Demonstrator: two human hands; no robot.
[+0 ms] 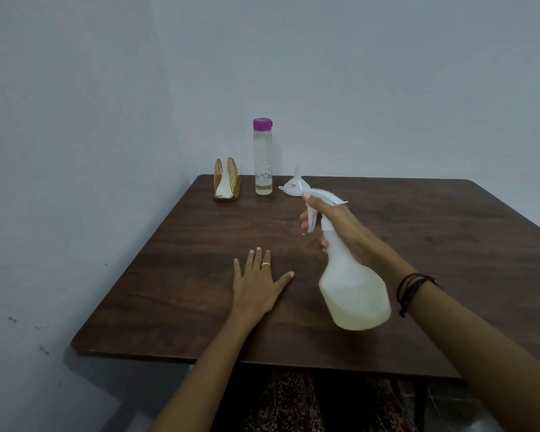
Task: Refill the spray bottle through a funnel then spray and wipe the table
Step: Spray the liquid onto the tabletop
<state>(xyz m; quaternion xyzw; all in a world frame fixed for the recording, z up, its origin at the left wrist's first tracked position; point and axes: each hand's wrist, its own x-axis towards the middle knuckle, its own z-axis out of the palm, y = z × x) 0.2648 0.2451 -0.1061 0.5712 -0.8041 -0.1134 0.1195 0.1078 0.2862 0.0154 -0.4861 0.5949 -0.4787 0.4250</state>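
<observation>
A dark wood-grain desk point(169, 291) stands in the corner of a room with pale blue-grey walls. Above its middle the person's right hand point(334, 219) holds a white spray bottle point(353, 291) tilted forward off the desk, its grip closed round the neck with fingers on the trigger and the nozzle aimed toward the far left. The bottle looks partly filled with cloudy liquid. To the left of the spray bottle the left hand point(258, 285) lies flat on the desk, fingers straight and spread, gripping nothing. Beyond the spray bottle, near the far edge, a small white funnel point(293, 186) sits mouth down; further left stand a clear bottle with a purple cap point(262, 157) and a gold wire napkin holder point(227, 182) with white napkins.

The refill appears done and the spraying step is in hand. Next the person would need to squeeze the trigger over the desk, then take a napkin to wipe.
</observation>
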